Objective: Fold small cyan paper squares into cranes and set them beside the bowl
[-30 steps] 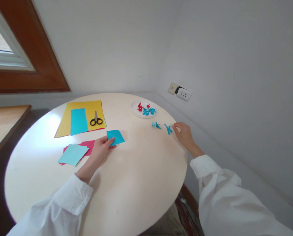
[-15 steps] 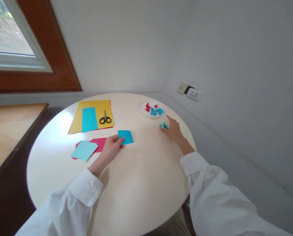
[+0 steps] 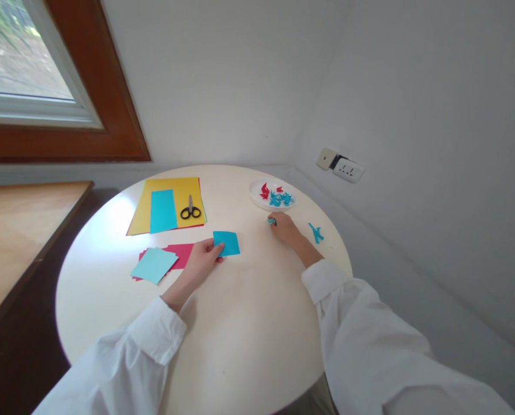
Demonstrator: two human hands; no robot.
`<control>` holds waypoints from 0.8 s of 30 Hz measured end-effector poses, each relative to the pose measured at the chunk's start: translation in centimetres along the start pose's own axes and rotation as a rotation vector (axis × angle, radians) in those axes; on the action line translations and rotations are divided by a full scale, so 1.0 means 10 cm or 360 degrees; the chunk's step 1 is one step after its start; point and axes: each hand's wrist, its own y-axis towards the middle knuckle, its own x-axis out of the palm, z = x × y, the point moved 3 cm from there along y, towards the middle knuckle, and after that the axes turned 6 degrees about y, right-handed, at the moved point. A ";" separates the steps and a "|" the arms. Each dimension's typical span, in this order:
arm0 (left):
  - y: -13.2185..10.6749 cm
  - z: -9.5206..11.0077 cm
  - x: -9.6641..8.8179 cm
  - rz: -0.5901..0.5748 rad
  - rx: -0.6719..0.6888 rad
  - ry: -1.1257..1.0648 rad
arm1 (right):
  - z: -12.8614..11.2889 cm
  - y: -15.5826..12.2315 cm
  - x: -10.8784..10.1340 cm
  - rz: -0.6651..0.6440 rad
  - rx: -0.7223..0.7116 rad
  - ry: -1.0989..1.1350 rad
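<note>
We've got our left hand [image 3: 202,259] pinching blue paper [image 3: 229,241], right hand [image 3: 285,230] clamped on folded bits [image 3: 270,221], dish [image 3: 254,195] at its 12 o'clock.

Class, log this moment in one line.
Left hand: pinching blue square | Right hand: at folded paper near plate, grip unclear | Scissors: on yellow paper

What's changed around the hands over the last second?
The right hand moved left from beside the blue paper strips to the loose blue origami, which has shifted left relative to the white plate. Whether it's gripped is unclear. The left hand still holds the blue paper square; strips, plate and scissors stayed put.
</note>
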 end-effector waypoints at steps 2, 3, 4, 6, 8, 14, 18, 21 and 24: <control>0.00 0.01 0.00 0.0015 -0.0003 -0.0010 | -0.15 0.13 0.09 -0.0020 -0.0069 0.0050; 0.00 0.01 -0.01 0.0029 0.0001 -0.0005 | -0.21 0.20 0.14 -0.0025 -0.0099 0.0078; 0.00 0.01 -0.02 0.0039 0.0009 0.0007 | -0.27 0.27 0.17 -0.0027 -0.0127 0.0106; 0.01 -0.01 -0.02 0.0047 0.0029 0.0028 | -0.36 0.38 0.21 -0.0027 -0.0171 0.0170; 0.02 -0.03 -0.03 0.0034 0.0045 0.0017 | -0.40 0.45 0.20 -0.0020 -0.0191 0.0233; -0.02 0.00 -0.02 -0.0053 0.0046 0.0034 | -0.32 0.23 -0.07 0.0154 -0.0179 0.0380; -0.06 0.06 0.00 -0.0151 0.0120 0.0112 | -0.37 -0.22 -0.23 0.0327 -0.0188 0.0643; -0.06 0.05 0.02 -0.0171 0.0207 0.0113 | -0.60 -0.56 -0.19 0.0150 -0.0449 0.0785; -0.06 0.04 0.04 -0.0196 0.0217 0.0117 | -0.89 -0.81 -0.14 0.0157 -0.0837 0.0524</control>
